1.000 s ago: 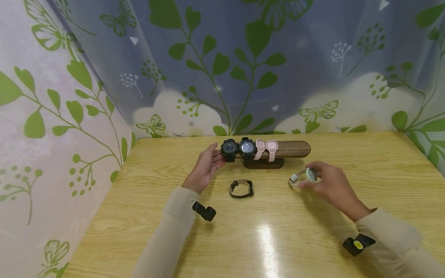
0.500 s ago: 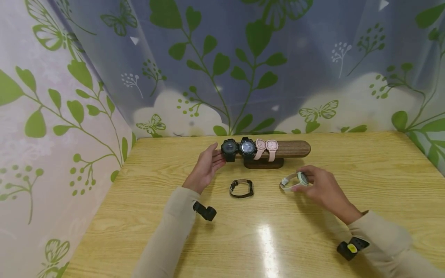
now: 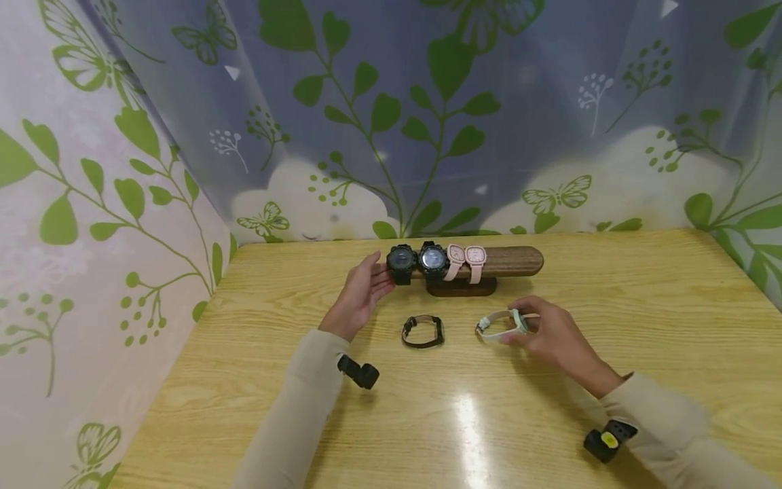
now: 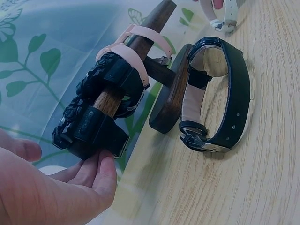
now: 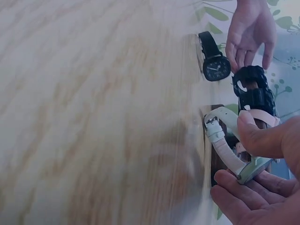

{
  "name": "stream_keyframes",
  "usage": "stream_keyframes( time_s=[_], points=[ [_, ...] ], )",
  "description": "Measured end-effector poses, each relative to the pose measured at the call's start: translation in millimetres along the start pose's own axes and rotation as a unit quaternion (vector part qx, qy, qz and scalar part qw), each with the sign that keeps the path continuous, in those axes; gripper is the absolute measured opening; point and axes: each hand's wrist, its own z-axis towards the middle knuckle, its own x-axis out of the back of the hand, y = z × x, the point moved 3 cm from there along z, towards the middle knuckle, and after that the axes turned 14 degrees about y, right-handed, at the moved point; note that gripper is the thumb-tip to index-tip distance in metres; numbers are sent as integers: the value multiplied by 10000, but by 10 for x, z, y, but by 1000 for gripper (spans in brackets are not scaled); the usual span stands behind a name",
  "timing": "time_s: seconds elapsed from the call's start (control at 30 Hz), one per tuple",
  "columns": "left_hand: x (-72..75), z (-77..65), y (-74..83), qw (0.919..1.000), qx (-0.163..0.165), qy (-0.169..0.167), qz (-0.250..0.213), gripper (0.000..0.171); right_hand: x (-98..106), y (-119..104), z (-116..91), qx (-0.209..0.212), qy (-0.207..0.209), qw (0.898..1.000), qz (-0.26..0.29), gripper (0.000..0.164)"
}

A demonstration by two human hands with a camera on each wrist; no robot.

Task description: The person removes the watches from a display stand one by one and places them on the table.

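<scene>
My right hand (image 3: 552, 336) pinches a pale mint wristwatch (image 3: 502, 326) by its case, thumb on one side and fingers on the other; the strap is buckled into a loop. In the right wrist view that watch (image 5: 229, 145) overlaps the stand. At the left end of a dark wooden watch stand (image 3: 513, 261), my left hand (image 3: 360, 295) has its fingers fairly straight, with fingertips at the underside of a black chunky watch (image 4: 89, 129). A second black watch (image 3: 433, 259) and two pink watches (image 3: 475, 256) sit beside it on the bar.
A black-strapped watch (image 3: 423, 331), buckled in a loop, stands on its side on the wooden table (image 3: 293, 272) in front of the stand. Behind the table hangs a leaf-patterned curtain (image 3: 366, 102). The stand's right end carries no watch.
My right hand has moved left with the mint watch, closer to the black-strapped watch, and turned its case slightly. My left hand has stayed at the stand's left end.
</scene>
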Motion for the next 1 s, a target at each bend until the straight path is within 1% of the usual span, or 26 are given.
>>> stream_keyframes(
  time_s=[0.17, 0.33, 0.47, 0.7, 1.0],
  points=[
    [-6, -16, 9, 10000, -29, -24, 35, 66, -72, -32, 15, 101, -47, 9999, 53, 51],
    [-5, -22, 14, 10000, -16, 3, 44, 66, -128, -55, 23, 239, -40, 9997, -60, 50],
    [3, -22, 14, 10000, -16, 8, 41, 66, -173, -75, 22, 374, -38, 9990, -221, 50],
    [-3, -28, 19, 10000, -21, 14, 52, 65, -250, -96, 49, 610, 38, 9959, -663, 49],
    [-5, -29, 18, 10000, 5, 23, 54, 66, -329, -125, 68, 597, -100, 9956, -718, 51]
  ],
)
